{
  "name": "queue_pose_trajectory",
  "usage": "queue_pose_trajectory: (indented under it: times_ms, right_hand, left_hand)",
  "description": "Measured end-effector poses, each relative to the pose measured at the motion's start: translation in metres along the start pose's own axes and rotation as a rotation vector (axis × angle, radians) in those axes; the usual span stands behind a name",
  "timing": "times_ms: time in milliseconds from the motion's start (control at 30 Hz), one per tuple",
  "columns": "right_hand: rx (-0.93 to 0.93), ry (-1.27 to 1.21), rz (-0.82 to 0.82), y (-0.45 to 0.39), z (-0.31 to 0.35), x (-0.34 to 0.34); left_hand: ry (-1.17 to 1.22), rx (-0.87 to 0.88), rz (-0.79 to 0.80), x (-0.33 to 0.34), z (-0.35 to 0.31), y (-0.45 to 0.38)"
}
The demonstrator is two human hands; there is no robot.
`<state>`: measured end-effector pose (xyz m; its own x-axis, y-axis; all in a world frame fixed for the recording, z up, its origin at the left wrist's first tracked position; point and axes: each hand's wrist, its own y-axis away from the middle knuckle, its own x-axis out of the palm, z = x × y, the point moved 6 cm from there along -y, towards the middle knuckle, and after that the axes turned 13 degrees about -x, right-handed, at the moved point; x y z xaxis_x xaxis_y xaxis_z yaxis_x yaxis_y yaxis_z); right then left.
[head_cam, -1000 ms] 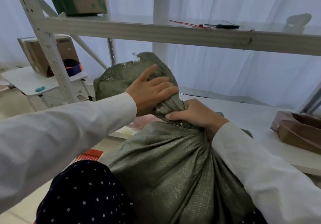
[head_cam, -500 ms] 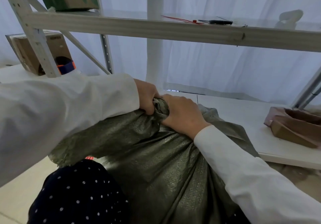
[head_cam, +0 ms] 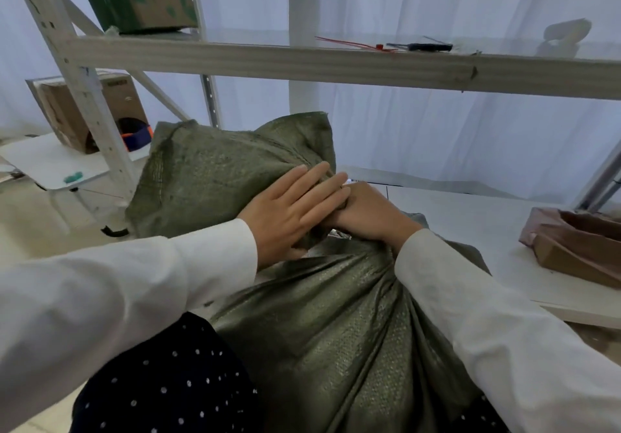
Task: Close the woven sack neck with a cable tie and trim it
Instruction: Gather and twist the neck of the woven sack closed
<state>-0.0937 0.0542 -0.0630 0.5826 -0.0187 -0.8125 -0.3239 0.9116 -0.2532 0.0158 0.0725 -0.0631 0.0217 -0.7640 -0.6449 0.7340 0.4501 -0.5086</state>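
Right hand (head_cam: pixel 369 212) clamps the green woven sack (head_cam: pixel 319 325) neck; left hand (head_cam: pixel 289 212), fingers straight together, presses the flap at 11 o'clock.

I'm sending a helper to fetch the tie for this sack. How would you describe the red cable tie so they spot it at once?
Look at the long pale wooden shelf that runs across above the green woven sack. On its top, right of the middle, lies the red cable tie, thin and flat. A dark tool lies just to its right; the tie is the only red thing up there.

Olive-green woven sack (head_cam: pixel 302 315), white sleeves (head_cam: pixel 134 281), navy polka-dot fabric (head_cam: pixel 161 382).
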Motion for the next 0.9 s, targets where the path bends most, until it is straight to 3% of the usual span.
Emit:
queue_pose_trajectory:
  times_ms: [100,167,267,367,467,600,800,900]
  right_hand:
    - [0.035,-0.142,-0.05,0.005,0.0,-0.004]
    - [0.022,-0.143,-0.016,0.006,0.002,-0.004]
    - [0.027,-0.038,0.049,0.005,0.005,0.002]
    - [0.008,0.215,0.073,0.002,0.008,0.009]
    - [-0.039,0.185,0.015,0.011,0.015,0.008]
    - [-0.185,0.349,0.077,0.023,0.029,0.009]
    - [-0.179,0.269,0.033,0.014,0.04,0.005]
    - [-0.149,0.24,0.034,0.011,0.036,0.003]
  left_hand:
    - [0.013,-0.045,-0.118,-0.001,0.015,-0.014]
    - [0.088,-0.04,-0.071,-0.004,0.028,-0.025]
    - [0.28,0.011,0.341,0.009,0.036,-0.039]
    - [0.426,-0.124,0.777,0.027,0.034,-0.038]
    - [0.498,-0.2,0.952,0.037,0.032,-0.036]
    - [0.53,-0.21,1.104,0.038,0.033,-0.035]
    - [0.386,-0.151,1.176,0.02,0.029,-0.037]
    - [0.185,-0.067,0.965,-0.005,0.028,-0.032]
